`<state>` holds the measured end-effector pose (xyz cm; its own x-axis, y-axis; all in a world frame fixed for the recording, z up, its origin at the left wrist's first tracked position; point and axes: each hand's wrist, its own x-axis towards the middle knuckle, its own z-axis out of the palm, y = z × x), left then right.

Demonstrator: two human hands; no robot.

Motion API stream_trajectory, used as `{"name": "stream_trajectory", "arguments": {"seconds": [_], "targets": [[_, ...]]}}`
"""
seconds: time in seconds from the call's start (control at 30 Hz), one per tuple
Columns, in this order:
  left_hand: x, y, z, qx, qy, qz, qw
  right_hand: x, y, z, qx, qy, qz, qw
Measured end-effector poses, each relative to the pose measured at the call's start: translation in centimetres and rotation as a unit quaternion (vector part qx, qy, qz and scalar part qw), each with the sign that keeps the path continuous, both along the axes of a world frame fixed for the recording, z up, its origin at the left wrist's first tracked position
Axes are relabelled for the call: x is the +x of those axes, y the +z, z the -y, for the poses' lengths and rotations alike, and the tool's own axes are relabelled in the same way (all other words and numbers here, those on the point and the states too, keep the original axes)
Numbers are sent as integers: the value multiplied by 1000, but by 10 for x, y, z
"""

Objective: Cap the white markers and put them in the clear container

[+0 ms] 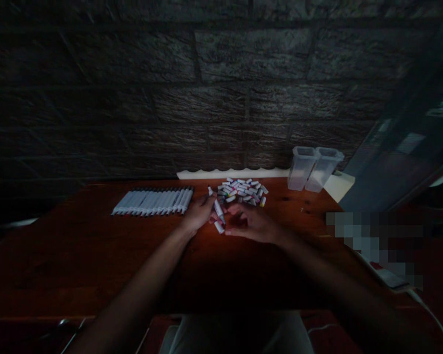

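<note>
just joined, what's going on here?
A person at a wooden table holds a white marker in the left hand. The right hand is beside it, thumb and fingers apart, close to a white cap; contact is unclear. A row of markers lies to the left, a pile of caps just beyond the hands, two clear containers back right.

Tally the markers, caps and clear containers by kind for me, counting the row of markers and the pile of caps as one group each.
Clear containers: 2
Row of markers: 1
Pile of caps: 1
Marker in the left hand: 1
Cap apart from the pile: 1
Total: 6
</note>
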<state>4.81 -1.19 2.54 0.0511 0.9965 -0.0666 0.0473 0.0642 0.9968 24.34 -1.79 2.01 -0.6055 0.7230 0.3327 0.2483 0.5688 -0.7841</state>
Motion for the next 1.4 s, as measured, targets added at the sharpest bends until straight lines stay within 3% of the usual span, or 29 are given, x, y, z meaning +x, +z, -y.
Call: {"name": "stream_trajectory", "arguments": {"seconds": [0.2, 0.33, 0.6, 0.97, 1.07, 1.13, 1.27, 1.4], "targets": [[-2, 8, 3, 45, 5, -3, 999, 2, 7, -6, 35, -113, -14, 993], [2, 16, 9, 81, -33, 1, 996, 9, 16, -12, 4, -154, -65, 986], [10, 19, 16, 82, -24, 43, 995, -4, 9, -7, -105, -81, -159, 978], [9, 17, 13, 104, -84, 37, 990, -3, 9, -10, -133, -46, -194, 971], [2, 13, 9, 154, -50, -42, 986, 4, 13, -16, -120, -81, -197, 970], [-6, 11, 7, 208, -33, -140, 967, 11, 15, -22, -118, -112, -202, 966], [-21, 7, 6, 222, -155, -315, 910, 26, 18, -33, -124, -157, -228, 953], [-26, 6, 7, 213, -226, -378, 872, 34, 21, -36, -111, -173, -237, 949]]}}
